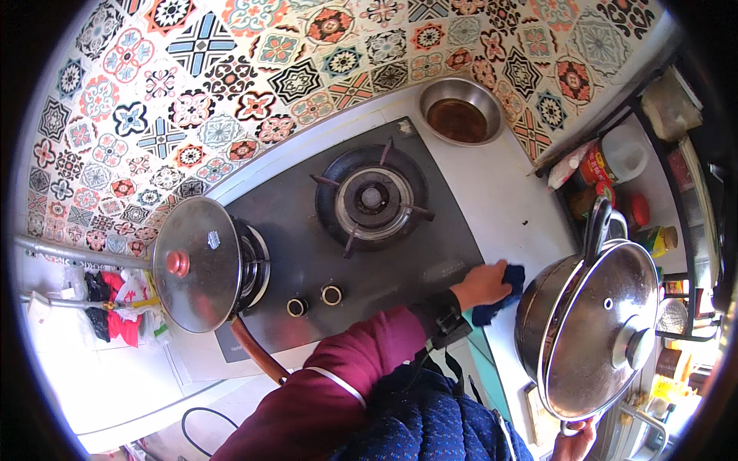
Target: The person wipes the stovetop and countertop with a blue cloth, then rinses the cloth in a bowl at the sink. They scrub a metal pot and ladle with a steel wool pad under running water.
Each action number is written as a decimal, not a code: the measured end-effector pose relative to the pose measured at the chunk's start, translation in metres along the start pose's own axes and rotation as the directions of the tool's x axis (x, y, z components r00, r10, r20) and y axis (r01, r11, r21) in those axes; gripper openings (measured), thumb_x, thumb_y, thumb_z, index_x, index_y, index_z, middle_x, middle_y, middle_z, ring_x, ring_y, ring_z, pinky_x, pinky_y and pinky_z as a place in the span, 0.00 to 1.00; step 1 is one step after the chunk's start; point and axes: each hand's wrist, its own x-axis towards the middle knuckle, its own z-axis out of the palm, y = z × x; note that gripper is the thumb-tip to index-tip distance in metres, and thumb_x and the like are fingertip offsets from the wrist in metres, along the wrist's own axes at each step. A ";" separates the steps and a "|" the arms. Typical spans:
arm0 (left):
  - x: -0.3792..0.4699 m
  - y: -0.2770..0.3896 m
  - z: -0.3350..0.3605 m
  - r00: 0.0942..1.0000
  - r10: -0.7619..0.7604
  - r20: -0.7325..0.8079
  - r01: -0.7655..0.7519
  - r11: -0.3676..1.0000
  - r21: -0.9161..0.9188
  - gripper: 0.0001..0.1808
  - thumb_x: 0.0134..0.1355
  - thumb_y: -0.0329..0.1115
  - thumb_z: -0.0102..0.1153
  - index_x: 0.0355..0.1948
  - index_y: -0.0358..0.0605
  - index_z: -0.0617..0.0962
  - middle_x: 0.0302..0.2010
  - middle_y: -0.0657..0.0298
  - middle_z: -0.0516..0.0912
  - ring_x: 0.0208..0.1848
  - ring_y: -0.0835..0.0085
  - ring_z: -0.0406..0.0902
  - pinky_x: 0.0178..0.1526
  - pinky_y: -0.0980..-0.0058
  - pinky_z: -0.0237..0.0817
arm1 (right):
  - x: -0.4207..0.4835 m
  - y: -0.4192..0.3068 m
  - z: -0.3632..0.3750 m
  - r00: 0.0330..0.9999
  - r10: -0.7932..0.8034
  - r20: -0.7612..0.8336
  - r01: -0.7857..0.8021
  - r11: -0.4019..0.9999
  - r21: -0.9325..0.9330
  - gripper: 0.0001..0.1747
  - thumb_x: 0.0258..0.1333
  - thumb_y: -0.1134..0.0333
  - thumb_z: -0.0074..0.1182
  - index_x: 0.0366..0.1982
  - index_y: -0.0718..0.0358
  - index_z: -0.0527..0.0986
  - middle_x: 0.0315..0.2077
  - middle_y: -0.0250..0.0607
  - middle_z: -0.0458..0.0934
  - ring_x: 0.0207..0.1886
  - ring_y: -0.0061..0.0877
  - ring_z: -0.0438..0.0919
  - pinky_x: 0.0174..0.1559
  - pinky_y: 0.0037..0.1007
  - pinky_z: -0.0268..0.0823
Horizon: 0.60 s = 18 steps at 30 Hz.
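Note:
My left hand [483, 283] presses a bunched dark blue cloth [500, 299] onto the white countertop, close to the right edge of the gas stove. A dark band circles that wrist below the maroon sleeve. Over at the lower right, my right hand [576, 441] grips the small loop handle of a deep metal pan [536, 322]. A steel-rimmed glass lid [597, 369] with a round knob covers this pan, and its long black handle [597, 227] points away from me. Whether the pan rests on the counter or is lifted cannot be told.
The black gas stove [288, 230] has a bare burner [372, 199]. A lidded wok [199, 265] sits on its left burner, its wooden handle [256, 348] jutting towards me. Behind stands a steel bowl [461, 111] of brown liquid. A rack [663, 173] holds bottles and jars at right.

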 end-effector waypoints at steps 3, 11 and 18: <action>-0.017 0.013 -0.067 0.983 0.079 -0.166 -0.076 0.997 0.024 0.21 0.55 0.41 0.55 0.46 0.39 0.69 0.41 0.43 0.79 0.44 0.44 0.76 0.45 0.53 0.67 | 0.003 0.002 0.008 1.000 0.008 -0.011 -0.008 1.000 -0.022 0.18 0.58 0.80 0.43 0.51 0.69 0.69 0.50 0.52 0.75 0.47 0.39 0.78 0.43 0.35 0.79; -0.106 -0.020 -0.248 0.708 0.063 -0.703 0.028 0.993 0.116 0.35 0.47 0.39 0.58 0.60 0.52 0.67 0.41 0.46 0.82 0.43 0.48 0.80 0.47 0.59 0.70 | 0.007 0.005 0.011 0.999 0.035 -0.011 -0.036 0.999 -0.033 0.18 0.58 0.80 0.43 0.51 0.69 0.69 0.49 0.52 0.75 0.47 0.38 0.78 0.44 0.35 0.79; -0.144 -0.194 -0.376 0.514 -0.276 -0.812 0.549 0.833 0.064 0.20 0.55 0.40 0.53 0.51 0.58 0.79 0.43 0.52 0.83 0.47 0.56 0.80 0.48 0.64 0.68 | 0.002 0.009 0.012 0.999 0.043 -0.013 -0.044 0.998 -0.040 0.17 0.58 0.81 0.44 0.50 0.69 0.69 0.49 0.52 0.74 0.46 0.38 0.78 0.44 0.35 0.79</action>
